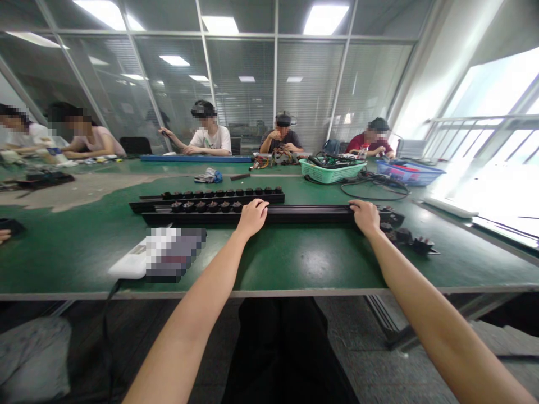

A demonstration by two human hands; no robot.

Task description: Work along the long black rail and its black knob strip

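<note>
**Where are the hands?**
Left hand (252, 217) and right hand (364, 217) clamp a black rail (295, 215), well apart, on a green table (303, 264).

**Any writing?**
None legible. A white device (132, 261) near the rail bears a pixelated patch.

**The rail?**
Long, matte, knobbed at its left end, beside a second rail (223, 196).

**Room to move?**
Green tabletop runs to the near edge. Farther off, a green basket (332, 171) sits before a seated worker (370, 143).
</note>
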